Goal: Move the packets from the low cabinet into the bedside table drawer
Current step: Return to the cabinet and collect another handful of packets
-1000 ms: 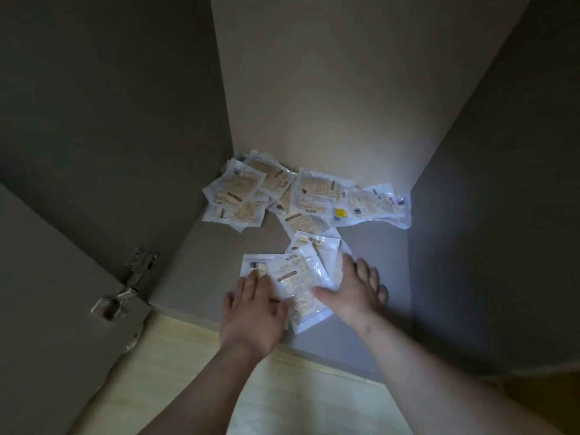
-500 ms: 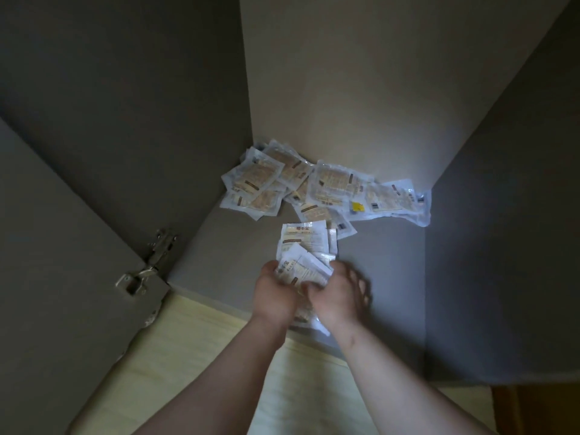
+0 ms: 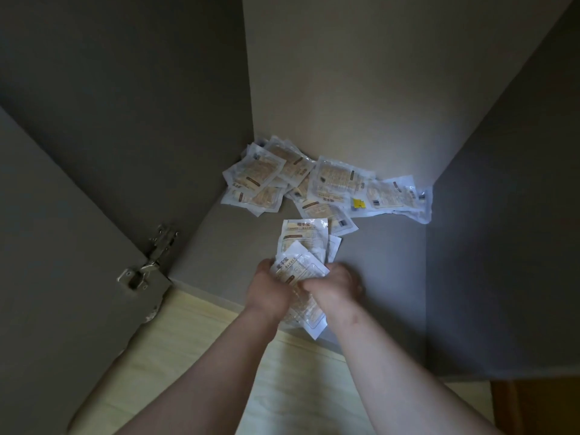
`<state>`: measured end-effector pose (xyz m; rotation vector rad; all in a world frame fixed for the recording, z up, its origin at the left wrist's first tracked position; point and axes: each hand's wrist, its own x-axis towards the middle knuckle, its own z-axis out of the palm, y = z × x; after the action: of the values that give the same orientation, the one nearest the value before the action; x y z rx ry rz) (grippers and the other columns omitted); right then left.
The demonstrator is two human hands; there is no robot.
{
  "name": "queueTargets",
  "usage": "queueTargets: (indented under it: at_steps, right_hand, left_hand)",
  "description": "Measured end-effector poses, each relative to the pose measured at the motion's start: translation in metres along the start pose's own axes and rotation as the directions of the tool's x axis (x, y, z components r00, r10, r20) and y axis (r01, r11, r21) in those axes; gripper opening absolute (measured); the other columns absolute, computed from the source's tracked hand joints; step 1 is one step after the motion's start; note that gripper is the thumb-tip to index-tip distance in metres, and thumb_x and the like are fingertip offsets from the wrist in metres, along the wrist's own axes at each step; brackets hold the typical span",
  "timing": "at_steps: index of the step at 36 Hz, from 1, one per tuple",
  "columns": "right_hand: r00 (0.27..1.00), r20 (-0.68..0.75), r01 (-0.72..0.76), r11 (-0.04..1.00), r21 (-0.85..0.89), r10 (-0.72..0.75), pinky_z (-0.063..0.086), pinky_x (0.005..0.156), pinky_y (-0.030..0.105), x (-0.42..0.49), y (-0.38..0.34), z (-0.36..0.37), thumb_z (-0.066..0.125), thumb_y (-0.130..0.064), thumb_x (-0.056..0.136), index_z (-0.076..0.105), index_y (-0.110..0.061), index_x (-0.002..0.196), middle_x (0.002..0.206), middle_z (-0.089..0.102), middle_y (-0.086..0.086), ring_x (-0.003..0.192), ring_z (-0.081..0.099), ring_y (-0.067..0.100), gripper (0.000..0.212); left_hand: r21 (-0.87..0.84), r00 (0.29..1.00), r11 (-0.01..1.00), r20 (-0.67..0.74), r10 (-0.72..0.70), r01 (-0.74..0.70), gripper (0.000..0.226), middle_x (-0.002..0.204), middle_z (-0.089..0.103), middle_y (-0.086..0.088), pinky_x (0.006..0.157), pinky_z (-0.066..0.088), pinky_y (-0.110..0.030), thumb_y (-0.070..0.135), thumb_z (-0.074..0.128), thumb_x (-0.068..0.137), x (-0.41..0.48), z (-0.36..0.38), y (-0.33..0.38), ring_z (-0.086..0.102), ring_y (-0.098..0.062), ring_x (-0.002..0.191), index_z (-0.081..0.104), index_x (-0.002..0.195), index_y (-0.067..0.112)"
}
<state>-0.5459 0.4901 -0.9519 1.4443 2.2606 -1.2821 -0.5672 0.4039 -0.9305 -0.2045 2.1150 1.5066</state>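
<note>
At the near edge of the low cabinet floor, the left hand and right hand press together round a bunch of packets. Both sets of fingers curl about it, and its lower corner pokes out below the wrists. A single packet lies flat just beyond the bunch, partly under it. The heap of packets sits farther in, against the back wall from the far left corner across to the right wall. The door stands open at left on its metal hinge, over the wooden floor.
</note>
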Motion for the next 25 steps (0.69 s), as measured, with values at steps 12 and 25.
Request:
queueTargets:
  at_steps: [12,25]
  right_hand:
    - [0.991,0.073,0.056,0.833,0.550,-0.115,0.052,0.076,0.037,-0.003,-0.002,-0.004,0.063,0.014,0.073,0.055,-0.013,0.102,0.085,0.062,0.006,0.077,0.060,0.024,0.041]
    - [0.991,0.085,0.031,0.794,0.607,-0.104,0.048,0.068,0.036,-0.006,0.012,-0.004,0.057,-0.002,0.088,0.059,-0.010,0.085,0.075,0.060,0.010,0.070,0.056,0.024,0.008]
  left_hand:
    - [0.043,0.994,0.998,0.106,-0.040,0.036,0.033,0.093,0.064,-0.006,0.066,0.047,-0.028,0.001,0.057,0.080,0.005,-0.001,-0.010,0.063,-0.024,0.083,0.057,0.111,0.012]
    - [-0.178,0.997,0.984,-0.075,-0.029,0.015,0.022,0.097,0.063,-0.007,0.051,0.049,-0.022,0.013,0.061,0.089,0.009,-0.007,-0.015,0.061,-0.015,0.070,0.055,0.110,0.012]
